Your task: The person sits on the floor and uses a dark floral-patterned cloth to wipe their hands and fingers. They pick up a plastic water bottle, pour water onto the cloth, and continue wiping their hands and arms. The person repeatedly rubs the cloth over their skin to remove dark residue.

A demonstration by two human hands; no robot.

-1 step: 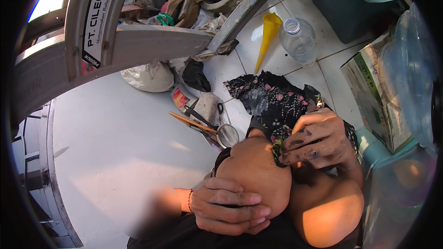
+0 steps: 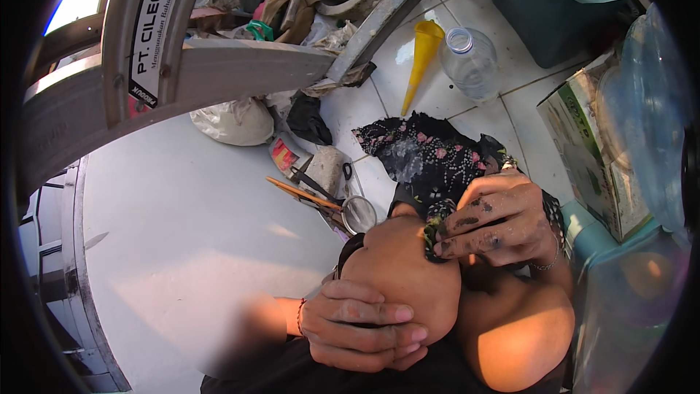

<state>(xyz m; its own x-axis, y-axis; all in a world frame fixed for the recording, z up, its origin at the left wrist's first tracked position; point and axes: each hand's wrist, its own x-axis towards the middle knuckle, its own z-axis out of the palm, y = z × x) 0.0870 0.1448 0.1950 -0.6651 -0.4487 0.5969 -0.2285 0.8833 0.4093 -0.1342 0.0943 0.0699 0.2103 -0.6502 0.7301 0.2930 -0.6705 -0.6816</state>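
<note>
My right hand [image 2: 503, 222], its fingers stained with dark smudges, is closed on a bunched part of a black floral cloth [image 2: 426, 149]. The bunched part sits against the side of my left knee [image 2: 405, 277]. Beyond the hand, the rest of this cloth spreads over the tiles, with pink flowers, white dots and a pale wet-looking patch. Over the top of the same knee lies my left hand [image 2: 364, 328], fingers slightly curved and holding nothing. Its wrist wears a thin dark red bracelet.
A yellow funnel [image 2: 421, 62] and an open clear bottle [image 2: 470, 66] are beyond the cloth. Left of my knees are a small strainer [image 2: 359, 214], sticks and a stone block [image 2: 324, 168]. A metal ladder [image 2: 219, 76] crosses the upper left. At right stand a dark bin [image 2: 554, 22] and a carton [image 2: 583, 149].
My right hand has shifted slightly left along my knee with the bunched cloth. My left hand stays in place.
</note>
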